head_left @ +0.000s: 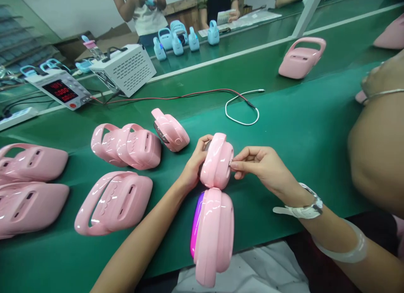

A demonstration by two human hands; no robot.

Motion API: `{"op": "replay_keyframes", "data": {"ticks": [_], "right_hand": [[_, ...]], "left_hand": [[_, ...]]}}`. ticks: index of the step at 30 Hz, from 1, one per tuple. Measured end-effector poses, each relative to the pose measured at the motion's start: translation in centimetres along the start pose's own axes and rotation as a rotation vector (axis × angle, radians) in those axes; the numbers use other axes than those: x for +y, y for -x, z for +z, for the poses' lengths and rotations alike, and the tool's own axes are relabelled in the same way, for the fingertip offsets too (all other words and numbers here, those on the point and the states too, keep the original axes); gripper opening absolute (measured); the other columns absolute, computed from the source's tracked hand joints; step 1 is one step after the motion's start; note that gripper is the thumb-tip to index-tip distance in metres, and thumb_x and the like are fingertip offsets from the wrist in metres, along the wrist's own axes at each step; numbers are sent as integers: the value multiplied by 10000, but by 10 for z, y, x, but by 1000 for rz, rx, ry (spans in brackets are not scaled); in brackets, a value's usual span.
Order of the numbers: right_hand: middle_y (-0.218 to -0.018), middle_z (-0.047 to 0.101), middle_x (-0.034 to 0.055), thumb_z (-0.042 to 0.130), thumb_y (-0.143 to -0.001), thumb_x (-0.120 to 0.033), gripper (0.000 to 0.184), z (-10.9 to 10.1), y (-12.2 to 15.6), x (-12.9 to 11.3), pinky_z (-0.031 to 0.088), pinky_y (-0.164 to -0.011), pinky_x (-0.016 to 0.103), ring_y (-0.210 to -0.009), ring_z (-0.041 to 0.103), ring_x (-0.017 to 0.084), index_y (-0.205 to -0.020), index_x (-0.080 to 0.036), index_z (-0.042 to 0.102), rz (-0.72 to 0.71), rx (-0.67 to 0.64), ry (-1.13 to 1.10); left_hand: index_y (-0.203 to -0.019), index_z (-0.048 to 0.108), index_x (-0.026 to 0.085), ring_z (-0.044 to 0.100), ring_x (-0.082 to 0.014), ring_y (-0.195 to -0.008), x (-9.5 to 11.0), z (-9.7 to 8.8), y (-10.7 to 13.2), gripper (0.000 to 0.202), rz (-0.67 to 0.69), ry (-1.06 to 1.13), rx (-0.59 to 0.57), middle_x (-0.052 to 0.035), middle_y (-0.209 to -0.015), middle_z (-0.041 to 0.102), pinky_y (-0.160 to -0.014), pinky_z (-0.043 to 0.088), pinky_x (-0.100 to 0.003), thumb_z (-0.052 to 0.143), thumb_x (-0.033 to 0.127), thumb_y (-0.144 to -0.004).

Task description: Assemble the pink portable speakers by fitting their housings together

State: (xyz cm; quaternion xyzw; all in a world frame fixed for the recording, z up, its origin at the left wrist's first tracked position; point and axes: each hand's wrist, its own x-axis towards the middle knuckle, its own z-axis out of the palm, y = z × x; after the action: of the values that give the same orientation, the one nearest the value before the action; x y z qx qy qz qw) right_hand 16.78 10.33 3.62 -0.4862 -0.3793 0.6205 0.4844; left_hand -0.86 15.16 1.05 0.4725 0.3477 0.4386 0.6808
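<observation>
My left hand [190,171] is closed around the front side of a pink portable speaker [217,160] with a carry handle, standing on the green table. The fingers of my right hand [260,167] pinch at the ports on its back; a tiny dark piece shows at the fingertips, too small to name. Directly below, touching or nearly touching it, a second pink speaker [222,230] stands near the table edge, its front panel [196,225] glowing purple. Just left of my left hand sits another pink speaker [173,131], its dark front facing left.
Several more pink speakers [126,200] lie to the left, and one speaker [299,59] stands at the back right. A white cable [242,124] runs from a power supply [63,91]. Beyond are a vented grey box [126,70], blue speakers [176,43] and co-workers. Another person's arm [378,137] reaches in from the right.
</observation>
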Motion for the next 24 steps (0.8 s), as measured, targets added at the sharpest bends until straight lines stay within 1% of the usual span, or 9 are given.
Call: {"op": "replay_keyframes", "data": {"ticks": [4,7,10,13,15,17,20,22,24], "right_hand": [[-559,685,5,961,-483,-330,347,0,1,-3,568,-513,256,-490,662,152,-622,-175,683,0,-9,38],[-564,673,-3,955,-494,-359,386,1,0,-2,544,-500,253,-475,644,143,-632,-176,644,6,-32,50],[-543,633,-34,953,-496,-372,448,1,-6,3,428,-407,197,-405,535,83,-674,-177,590,3,-37,77],[-454,490,-116,964,-457,-372,547,-1,-14,12,336,-365,162,-375,399,44,-719,-199,515,5,-6,76],[-447,453,-136,964,-454,-379,591,-4,-19,17,346,-369,164,-381,383,47,-740,-214,474,33,-23,67],[-476,495,-125,959,-466,-393,608,-9,-23,19,386,-393,178,-400,422,59,-754,-220,452,78,-92,39],[-534,551,-104,959,-478,-378,597,-16,-25,18,461,-482,202,-467,500,74,-775,-214,468,131,-204,-38],[-553,566,-99,958,-494,-349,576,-19,-25,17,466,-515,201,-493,524,74,-783,-209,480,141,-223,-63],[-548,565,-103,955,-510,-328,561,-19,-24,17,448,-516,194,-486,521,68,-781,-208,478,132,-207,-65]], "left_hand": [[-1070,613,208,543,-201,-925,5,3,3,357,-31,-9,1,-23,-1005,594,-764,435,-264,687,288,-730],[-1095,582,215,542,-194,-873,6,4,3,407,-106,44,-25,-18,-977,588,-737,430,-270,680,268,-703],[-1023,579,213,524,-169,-832,8,5,0,392,-131,80,-5,5,-917,573,-700,418,-249,671,214,-642],[-967,583,192,523,-173,-895,9,7,-1,340,-61,55,28,-4,-956,583,-727,422,-236,651,215,-634],[-974,578,188,519,-172,-908,9,8,-1,328,-42,30,30,-10,-984,585,-741,426,-231,627,212,-651],[-997,567,192,509,-161,-873,8,9,0,337,-46,9,22,-8,-974,575,-724,423,-224,615,202,-663],[-1021,554,202,480,-146,-786,7,8,0,347,-64,9,3,2,-920,551,-653,400,-218,635,218,-684],[-1010,552,204,465,-139,-750,7,7,-1,331,-63,20,-5,9,-893,544,-620,385,-213,660,245,-700],[-1000,557,201,465,-136,-750,6,6,-2,317,-52,23,-8,11,-890,551,-620,383,-208,675,257,-711]]}}
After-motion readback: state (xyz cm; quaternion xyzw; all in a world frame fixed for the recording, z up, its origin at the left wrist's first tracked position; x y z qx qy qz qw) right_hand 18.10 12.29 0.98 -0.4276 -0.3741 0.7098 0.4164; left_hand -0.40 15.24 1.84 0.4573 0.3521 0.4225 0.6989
